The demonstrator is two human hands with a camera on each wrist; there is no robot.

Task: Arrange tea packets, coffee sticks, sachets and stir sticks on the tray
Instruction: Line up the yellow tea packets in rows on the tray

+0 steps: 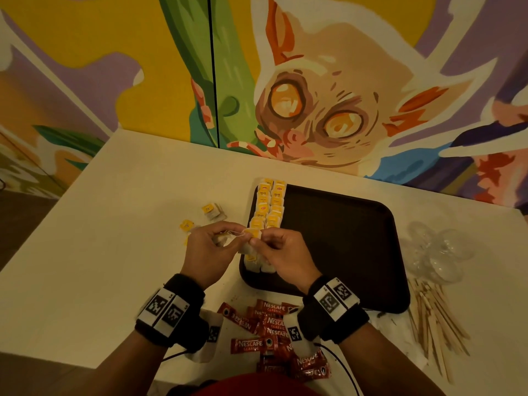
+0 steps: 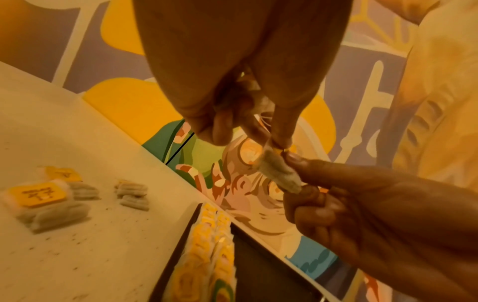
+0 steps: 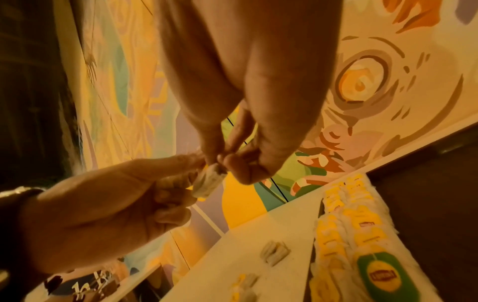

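Both hands hold a tea bag (image 1: 253, 233) with a yellow tag just above the left edge of the dark tray (image 1: 343, 238). My left hand (image 1: 231, 238) pinches its thread end, and more pale bag paper shows inside that hand's curled fingers (image 2: 245, 100). My right hand (image 1: 257, 242) pinches the bag (image 2: 279, 171) between thumb and forefinger. In the right wrist view the bag (image 3: 207, 183) hangs between the right hand (image 3: 222, 163) and the left hand (image 3: 103, 204). Two rows of tea bags (image 1: 268, 207) lie along the tray's left side.
Loose tea bags (image 1: 213, 211) lie on the white table left of the tray. Red Nescafe coffee sticks (image 1: 268, 327) are piled near the front edge between my wrists. Wooden stir sticks (image 1: 434, 318) and clear plastic pieces (image 1: 437, 252) lie right of the tray. A painted wall stands behind.
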